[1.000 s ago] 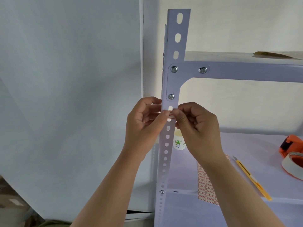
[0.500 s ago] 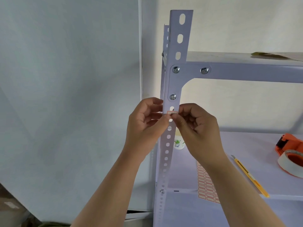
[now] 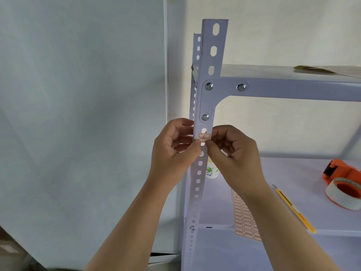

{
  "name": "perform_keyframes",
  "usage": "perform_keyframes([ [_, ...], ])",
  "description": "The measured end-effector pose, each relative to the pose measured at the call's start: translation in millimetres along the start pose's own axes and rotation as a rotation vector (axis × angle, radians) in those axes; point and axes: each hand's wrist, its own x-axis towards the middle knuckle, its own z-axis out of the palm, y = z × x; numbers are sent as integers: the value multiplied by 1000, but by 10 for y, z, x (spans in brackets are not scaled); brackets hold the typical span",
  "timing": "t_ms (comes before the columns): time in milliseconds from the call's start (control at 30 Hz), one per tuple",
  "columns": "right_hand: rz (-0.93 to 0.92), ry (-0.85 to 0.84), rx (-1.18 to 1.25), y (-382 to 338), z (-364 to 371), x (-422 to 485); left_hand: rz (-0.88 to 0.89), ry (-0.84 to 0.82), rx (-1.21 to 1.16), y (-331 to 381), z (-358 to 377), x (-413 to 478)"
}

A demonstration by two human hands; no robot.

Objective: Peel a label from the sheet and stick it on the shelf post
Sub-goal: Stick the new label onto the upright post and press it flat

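A small white label (image 3: 204,137) with a red border and a handwritten mark lies flat across the pale lilac perforated shelf post (image 3: 210,65), just under a bolt. My left hand (image 3: 173,151) curls around the post's left edge, thumb tip on the label's lower left corner. My right hand (image 3: 232,151) is at the post's right side, thumb and forefinger touching the label's lower right edge. The label sheet (image 3: 243,218), white with rows of red-bordered labels, lies on the lower shelf under my right forearm.
On the lower shelf (image 3: 293,173) lie a yellow utility knife (image 3: 293,208), an orange tape dispenser with a white tape roll (image 3: 343,184) and a small white cup (image 3: 211,172) behind the post. A brown sheet (image 3: 324,70) rests on the upper shelf. A pale wall is at left.
My thumbs have slid down off the label, so its red border and written mark now show on the post. Both hands stay at the post.
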Motion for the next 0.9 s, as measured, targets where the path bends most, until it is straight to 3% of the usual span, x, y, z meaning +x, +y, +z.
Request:
perform_keyframes([
  [633, 43, 72, -44, 0, 75, 78, 19, -39, -16, -39, -38, -27],
  [900, -42, 54, -125, 23, 36, 88, 46, 6, -18, -16, 6, -22],
])
